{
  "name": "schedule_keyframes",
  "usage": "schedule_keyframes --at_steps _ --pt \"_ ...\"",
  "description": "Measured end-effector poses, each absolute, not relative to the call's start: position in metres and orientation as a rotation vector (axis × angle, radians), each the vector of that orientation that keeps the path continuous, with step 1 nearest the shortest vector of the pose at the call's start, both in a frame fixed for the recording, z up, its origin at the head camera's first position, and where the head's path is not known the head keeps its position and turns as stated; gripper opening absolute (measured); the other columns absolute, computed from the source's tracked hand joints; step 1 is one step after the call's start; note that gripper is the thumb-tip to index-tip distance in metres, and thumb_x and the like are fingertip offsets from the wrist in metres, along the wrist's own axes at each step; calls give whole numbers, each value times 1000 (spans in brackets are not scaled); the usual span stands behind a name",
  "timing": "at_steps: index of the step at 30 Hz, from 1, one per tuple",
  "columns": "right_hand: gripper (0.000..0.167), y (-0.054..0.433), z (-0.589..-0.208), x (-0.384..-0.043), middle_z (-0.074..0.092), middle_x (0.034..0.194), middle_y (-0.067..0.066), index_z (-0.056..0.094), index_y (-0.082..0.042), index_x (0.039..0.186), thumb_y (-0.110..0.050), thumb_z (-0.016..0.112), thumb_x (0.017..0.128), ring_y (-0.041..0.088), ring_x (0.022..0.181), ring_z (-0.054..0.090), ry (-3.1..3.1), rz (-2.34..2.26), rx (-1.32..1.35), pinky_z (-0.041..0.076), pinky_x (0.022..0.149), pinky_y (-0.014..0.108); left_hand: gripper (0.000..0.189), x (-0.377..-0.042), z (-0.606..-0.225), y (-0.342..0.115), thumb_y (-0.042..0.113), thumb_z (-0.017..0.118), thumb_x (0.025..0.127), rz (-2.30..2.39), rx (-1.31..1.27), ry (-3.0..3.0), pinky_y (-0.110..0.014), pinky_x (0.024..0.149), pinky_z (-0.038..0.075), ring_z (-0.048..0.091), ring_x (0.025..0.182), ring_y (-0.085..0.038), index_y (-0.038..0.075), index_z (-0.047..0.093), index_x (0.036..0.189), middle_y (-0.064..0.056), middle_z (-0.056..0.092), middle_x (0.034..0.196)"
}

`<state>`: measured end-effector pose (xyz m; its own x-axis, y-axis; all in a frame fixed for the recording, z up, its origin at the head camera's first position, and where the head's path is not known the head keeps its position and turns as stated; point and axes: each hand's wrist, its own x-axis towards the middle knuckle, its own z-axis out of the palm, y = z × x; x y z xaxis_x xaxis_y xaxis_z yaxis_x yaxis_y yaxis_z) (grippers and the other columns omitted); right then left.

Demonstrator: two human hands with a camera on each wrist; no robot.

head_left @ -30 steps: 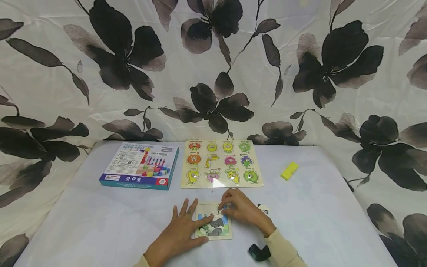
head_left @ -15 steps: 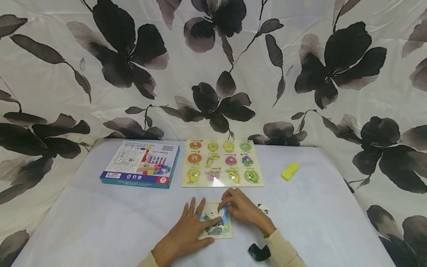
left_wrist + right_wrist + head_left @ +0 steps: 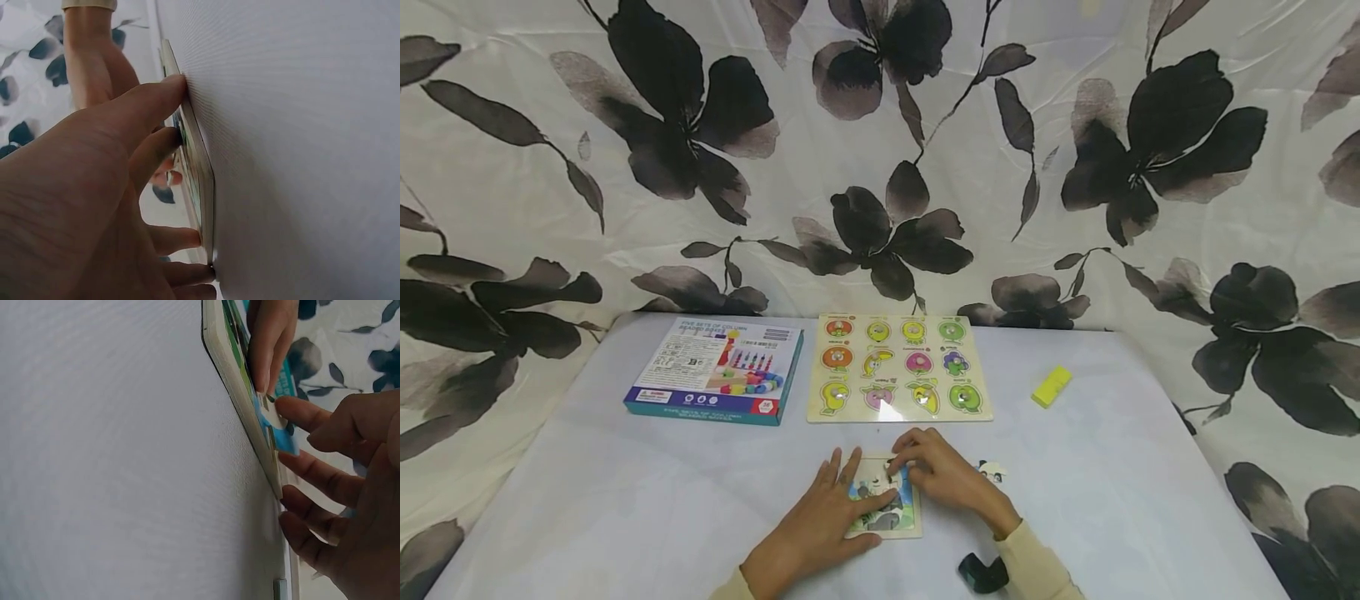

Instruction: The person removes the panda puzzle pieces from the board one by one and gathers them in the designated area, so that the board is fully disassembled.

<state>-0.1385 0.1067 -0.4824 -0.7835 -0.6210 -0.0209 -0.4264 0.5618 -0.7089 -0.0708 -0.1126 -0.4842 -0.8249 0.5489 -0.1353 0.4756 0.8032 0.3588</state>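
Note:
A small wooden jigsaw puzzle (image 3: 913, 527) with a black-and-white animal picture lies in its pale tray in front of me. My left hand (image 3: 814, 527) lies across its left side, fingers spread; one finger reaches over the picture, and the thumb is at the near edge. At the upper right of the puzzle, my right hand (image 3: 942, 468) holds a blue-and-white puzzle piece (image 3: 285, 441) between curled fingers. That piece stands tilted above the tray in the right wrist view. Beside the right wrist lies a loose white-and-black puzzle piece (image 3: 992, 472), partly hidden by the hand.
Behind the puzzle lies a fruit board (image 3: 897, 379) with several cartoon fruits. A boxed bead set (image 3: 715, 371) is at its left, a yellow block (image 3: 1052, 386) at the right. A dark green curved object (image 3: 982, 574) sits by the right sleeve. Floral cloth hangs behind the white table.
My left hand has slid a little to the right over the puzzle, covering more of its left side. The right hand stays at the upper right corner with only slight finger movement.

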Motion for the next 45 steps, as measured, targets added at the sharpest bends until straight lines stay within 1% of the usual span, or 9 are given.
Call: schedule_keyframes --at_steps 6,10,13,18,26,31,34,41,45 --pt "26 108 -482 -137 58 105 -7 75 -17 95 -1 56 86 13 100 46 2548 -1008 -876 43 88 35 54 -70 -485 -114 56 58 88 463 821 2760 -63 109 24 18 137 -56 42 47 139 -29 24 153" --pt "26 110 -484 -137 62 109 -5 69 -13 111 -6 61 87 14 104 51 2545 -1028 -856 45 94 39 54 -70 -485 -114 56 57 88 466 815 2747 -64 108 24 18 137 -56 43 47 139 -28 24 153" --pt "31 112 -485 -138 65 112 -4 66 -12 118 -11 67 87 14 107 53 2539 -1049 -836 44 97 41 55 -70 -485 -114 57 57 88 464 809 2740 -65 108 24 18 137 -56 43 46 140 -27 24 153" --pt "28 113 -486 -140 65 108 -7 70 -14 113 -14 71 85 14 105 52 2550 -1034 -839 45 96 40 55 -71 -484 -114 57 57 88 458 805 2735 -65 108 24 18 137 -56 43 46 140 -27 24 153" --pt "35 116 -487 -142 67 105 -12 70 -21 115 -17 76 81 12 100 51 2531 -1035 -867 43 90 34 55 -71 -483 -113 59 56 88 456 788 2732 -65 109 22 16 138 -55 43 46 140 -26 22 154" --pt "35 116 -487 -141 67 106 -10 70 -18 114 -13 76 80 10 99 49 2545 -1029 -885 43 90 33 55 -70 -484 -113 59 56 88 473 777 2732 -65 109 21 15 138 -55 43 47 139 -26 20 155" --pt "33 115 -487 -140 67 107 -10 70 -18 113 -12 75 81 9 98 49 2569 -1016 -869 44 90 33 55 -70 -483 -112 58 56 88 472 775 2735 -65 109 21 14 139 -54 43 46 139 -26 20 155" --pt "27 115 -486 -141 68 98 -10 72 -15 108 -15 75 81 6 89 49 2609 -1009 -839 45 81 27 54 -70 -482 -112 58 56 88 470 776 2738 -66 108 23 15 138 -55 43 47 139 -26 21 155" --pt "24 116 -485 -140 68 96 -11 73 -15 107 -16 74 83 5 87 50 2618 -999 -858 46 78 25 54 -70 -483 -112 58 57 87 468 788 2744 -66 107 24 17 138 -55 42 48 139 -27 22 154"
